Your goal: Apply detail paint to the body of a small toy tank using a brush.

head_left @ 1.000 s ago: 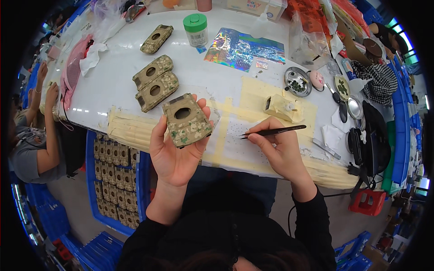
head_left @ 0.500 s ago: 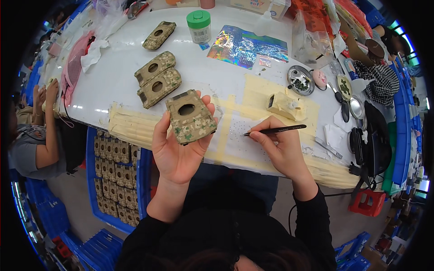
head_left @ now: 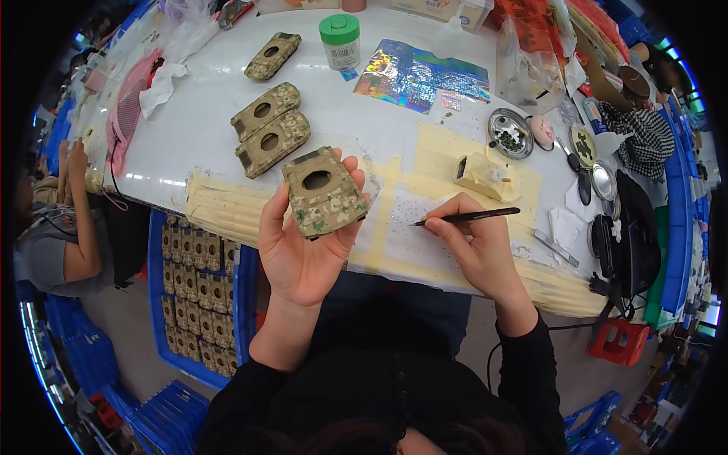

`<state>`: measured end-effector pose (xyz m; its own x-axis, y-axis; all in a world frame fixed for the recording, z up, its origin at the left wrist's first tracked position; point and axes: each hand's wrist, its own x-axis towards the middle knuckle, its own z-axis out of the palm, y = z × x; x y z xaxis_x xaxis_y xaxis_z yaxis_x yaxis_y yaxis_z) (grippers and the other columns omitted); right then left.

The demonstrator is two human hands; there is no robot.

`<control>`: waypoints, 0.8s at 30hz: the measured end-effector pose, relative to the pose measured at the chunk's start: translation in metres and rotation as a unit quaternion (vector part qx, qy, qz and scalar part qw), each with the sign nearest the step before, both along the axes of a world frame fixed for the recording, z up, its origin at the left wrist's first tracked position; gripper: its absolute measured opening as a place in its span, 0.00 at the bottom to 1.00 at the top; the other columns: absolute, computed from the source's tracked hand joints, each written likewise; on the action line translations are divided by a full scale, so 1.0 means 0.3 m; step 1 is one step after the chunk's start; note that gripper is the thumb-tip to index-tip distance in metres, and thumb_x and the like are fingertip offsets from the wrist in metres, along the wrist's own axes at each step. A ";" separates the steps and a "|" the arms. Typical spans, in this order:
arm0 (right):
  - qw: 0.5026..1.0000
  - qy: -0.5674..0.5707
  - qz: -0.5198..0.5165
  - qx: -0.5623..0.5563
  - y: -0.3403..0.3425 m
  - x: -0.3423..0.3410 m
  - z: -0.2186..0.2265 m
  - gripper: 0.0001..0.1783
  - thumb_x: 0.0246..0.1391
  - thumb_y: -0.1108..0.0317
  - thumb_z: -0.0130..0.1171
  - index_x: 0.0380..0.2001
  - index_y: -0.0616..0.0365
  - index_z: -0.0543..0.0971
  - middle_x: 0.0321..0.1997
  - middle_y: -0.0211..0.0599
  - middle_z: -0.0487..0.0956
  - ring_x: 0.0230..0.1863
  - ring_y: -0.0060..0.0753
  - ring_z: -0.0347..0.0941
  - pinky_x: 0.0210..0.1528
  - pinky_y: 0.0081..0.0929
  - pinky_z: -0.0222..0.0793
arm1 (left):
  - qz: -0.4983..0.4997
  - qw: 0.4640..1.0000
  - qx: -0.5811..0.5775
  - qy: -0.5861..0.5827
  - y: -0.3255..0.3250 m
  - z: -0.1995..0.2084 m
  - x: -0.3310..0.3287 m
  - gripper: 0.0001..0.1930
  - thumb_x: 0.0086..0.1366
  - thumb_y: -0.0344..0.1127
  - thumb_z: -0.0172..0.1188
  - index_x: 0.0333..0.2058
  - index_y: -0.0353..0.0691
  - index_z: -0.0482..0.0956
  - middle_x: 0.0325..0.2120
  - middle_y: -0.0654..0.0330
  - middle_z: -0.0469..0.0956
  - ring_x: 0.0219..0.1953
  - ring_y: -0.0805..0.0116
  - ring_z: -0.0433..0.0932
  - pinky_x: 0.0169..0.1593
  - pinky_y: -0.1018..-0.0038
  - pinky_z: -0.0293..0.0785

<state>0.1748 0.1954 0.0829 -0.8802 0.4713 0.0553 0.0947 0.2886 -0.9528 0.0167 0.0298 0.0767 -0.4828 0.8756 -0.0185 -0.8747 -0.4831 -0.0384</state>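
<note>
Fingers of the left hand [head_left: 298, 265] curl round a camouflage tank hull [head_left: 327, 205] above the near edge of the table [head_left: 189, 136] — a loosened grip could drop it over that edge. Rightward lies white paper [head_left: 402, 250], near that edge too; if its tiny dots [head_left: 402, 218] are loose, a jolt from the black tweezers [head_left: 485, 215], pinched by the right hand [head_left: 483, 246], could scatter them.

A white barcode label [head_left: 344, 58] marks the clear, cylindrical green-lidded jar [head_left: 340, 44]; right of the jar, a pale rectangular box [head_left: 446, 10] bears lettering; below-right of the jar, slim black tweezers [head_left: 479, 215] carry tiny markings.
</note>
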 end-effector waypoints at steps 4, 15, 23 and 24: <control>1.000 -0.002 -0.001 -0.007 0.002 0.001 -0.002 0.05 0.58 0.75 0.58 0.34 0.67 0.75 0.30 0.38 0.79 0.33 0.26 0.78 0.38 0.22 0.74 | -0.001 1.000 0.001 -0.002 0.002 0.003 -0.002 0.31 0.70 0.45 0.46 0.64 0.30 0.52 0.61 0.41 0.60 0.64 0.50 0.62 0.62 0.55 0.70; 1.000 0.009 -0.006 -0.023 0.007 -0.003 -0.007 0.05 0.57 0.75 0.59 0.34 0.67 0.76 0.30 0.38 0.79 0.33 0.25 0.78 0.38 0.22 0.74 | 0.001 1.000 -0.007 0.007 0.005 0.011 -0.001 0.32 0.69 0.45 0.46 0.64 0.29 0.53 0.61 0.42 0.61 0.63 0.50 0.63 0.62 0.56 0.69; 1.000 0.000 0.000 0.011 0.002 0.003 -0.004 0.06 0.58 0.74 0.59 0.34 0.67 0.76 0.29 0.38 0.79 0.32 0.26 0.77 0.37 0.22 0.73 | 0.000 1.000 -0.001 0.005 0.002 0.007 -0.001 0.32 0.69 0.45 0.47 0.64 0.30 0.52 0.61 0.42 0.61 0.63 0.50 0.63 0.62 0.56 0.69; 1.000 0.003 -0.001 0.004 0.001 0.004 -0.006 0.06 0.58 0.74 0.59 0.34 0.67 0.76 0.29 0.38 0.80 0.32 0.26 0.78 0.37 0.22 0.73 | 0.000 1.000 -0.001 0.002 0.003 0.009 0.001 0.32 0.69 0.45 0.47 0.64 0.30 0.52 0.61 0.42 0.61 0.63 0.50 0.63 0.62 0.56 0.69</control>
<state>0.1759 0.1957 0.0812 -0.8787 0.4732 0.0637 0.0905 0.2960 -0.9509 0.0169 0.0306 0.0794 -0.4834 0.8752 -0.0194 -0.8745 -0.4838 -0.0343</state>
